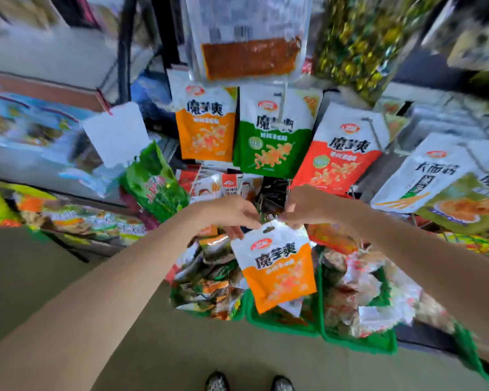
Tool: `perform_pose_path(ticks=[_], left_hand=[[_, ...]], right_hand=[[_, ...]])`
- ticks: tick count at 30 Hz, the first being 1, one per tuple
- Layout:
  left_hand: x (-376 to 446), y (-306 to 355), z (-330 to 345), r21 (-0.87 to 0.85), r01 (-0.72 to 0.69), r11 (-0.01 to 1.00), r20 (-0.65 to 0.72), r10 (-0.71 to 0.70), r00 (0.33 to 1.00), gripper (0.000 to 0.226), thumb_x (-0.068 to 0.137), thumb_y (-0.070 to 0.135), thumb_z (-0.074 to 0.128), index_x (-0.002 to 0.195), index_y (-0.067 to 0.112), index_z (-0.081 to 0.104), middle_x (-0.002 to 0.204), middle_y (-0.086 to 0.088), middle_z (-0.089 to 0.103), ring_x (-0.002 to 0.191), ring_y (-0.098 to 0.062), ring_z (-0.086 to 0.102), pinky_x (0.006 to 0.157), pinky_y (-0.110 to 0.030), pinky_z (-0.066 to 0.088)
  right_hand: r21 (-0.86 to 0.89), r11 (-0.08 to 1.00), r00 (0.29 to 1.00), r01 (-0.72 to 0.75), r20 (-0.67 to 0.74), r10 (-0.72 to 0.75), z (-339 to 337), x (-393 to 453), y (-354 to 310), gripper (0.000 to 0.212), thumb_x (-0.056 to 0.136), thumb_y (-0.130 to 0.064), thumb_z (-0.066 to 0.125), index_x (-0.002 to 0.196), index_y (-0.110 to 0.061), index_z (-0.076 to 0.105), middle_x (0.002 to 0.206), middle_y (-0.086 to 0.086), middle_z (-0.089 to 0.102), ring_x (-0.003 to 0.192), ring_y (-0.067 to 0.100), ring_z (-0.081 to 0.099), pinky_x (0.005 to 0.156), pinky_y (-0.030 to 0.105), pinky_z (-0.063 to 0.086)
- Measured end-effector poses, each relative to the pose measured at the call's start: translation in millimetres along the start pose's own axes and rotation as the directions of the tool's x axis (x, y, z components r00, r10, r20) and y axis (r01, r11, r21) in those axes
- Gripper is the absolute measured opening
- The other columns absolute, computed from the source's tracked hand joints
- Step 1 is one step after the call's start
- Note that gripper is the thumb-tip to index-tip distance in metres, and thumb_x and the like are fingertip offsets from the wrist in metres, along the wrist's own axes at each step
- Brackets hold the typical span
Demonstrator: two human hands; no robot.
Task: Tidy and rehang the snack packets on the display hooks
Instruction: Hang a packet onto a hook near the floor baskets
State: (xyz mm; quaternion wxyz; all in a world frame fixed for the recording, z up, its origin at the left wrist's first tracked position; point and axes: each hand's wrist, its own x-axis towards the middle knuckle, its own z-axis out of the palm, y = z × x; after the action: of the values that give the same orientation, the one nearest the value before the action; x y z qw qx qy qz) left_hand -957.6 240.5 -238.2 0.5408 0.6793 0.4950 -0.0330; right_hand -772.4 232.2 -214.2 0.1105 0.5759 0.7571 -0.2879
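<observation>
So the orange-and-white packet (275, 270) hangs by its top edge between both hands, out in front of the rack and above the green baskets (283, 324) of loose snacks. The left hand (232, 211) pinches the top edge just left of the hang slot, the right hand (304, 206) pinches it just right of it, fingers curled in tight on both. Looks like the rehang step: packet picked up, not yet on a hook. Straight above it hangs a matching orange packet (206, 125), with a green one (274, 136) and a red one (338, 158) to that one's right (the hooks themselves are mostly hidden or blurred). Next move probably calls for lifting it up and lining the slot up with the hook tip.
</observation>
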Motion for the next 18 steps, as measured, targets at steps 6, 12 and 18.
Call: perform_pose_path(ticks=[6, 12, 18], left_hand=[[-43, 26, -48, 0.088, -0.092, 0.992, -0.225, 0.110, 0.968, 0.023, 0.089, 0.015, 0.059, 0.107, 0.002, 0.064, 0.051, 0.007, 0.057, 0.037, 0.000, 0.054, 0.043, -0.015, 0.043], [-61, 23, -73, -0.213, -0.178, 0.961, -0.428, 0.071, 0.901, 0.010, 0.087, 0.000, 0.057, 0.094, 0.007, 0.054, 0.083, -0.011, 0.062, 0.050, -0.012, 0.066, 0.052, -0.023, 0.055], [-73, -18, -93, -0.290, -0.316, 0.904, -0.635, 0.065, 0.770, 0.015, 0.083, -0.003, 0.060, 0.072, 0.008, 0.061, 0.058, 0.000, 0.068, 0.054, -0.012, 0.068, 0.063, -0.024, 0.058]], right_hand=[[0.043, 0.997, 0.963, 0.060, -0.266, -0.046, -44, -5, -48, 0.045, 0.082, -0.041, 0.065, 0.076, 0.004, 0.072, 0.075, 0.019, 0.070, 0.071, 0.024, 0.063, 0.059, 0.015, 0.036], [0.134, 0.987, 0.848, 0.085, -0.529, -0.001, -57, 7, -80, 0.046, 0.081, -0.040, 0.067, 0.051, -0.007, 0.055, 0.050, 0.005, 0.048, 0.052, 0.015, 0.046, 0.060, 0.030, 0.043], [0.104, 0.953, 0.833, 0.285, -0.519, -0.192, -43, 27, -110, 0.019, 0.085, -0.023, 0.063, 0.084, -0.004, 0.064, 0.081, 0.007, 0.062, 0.074, 0.015, 0.051, 0.066, 0.029, 0.042]])
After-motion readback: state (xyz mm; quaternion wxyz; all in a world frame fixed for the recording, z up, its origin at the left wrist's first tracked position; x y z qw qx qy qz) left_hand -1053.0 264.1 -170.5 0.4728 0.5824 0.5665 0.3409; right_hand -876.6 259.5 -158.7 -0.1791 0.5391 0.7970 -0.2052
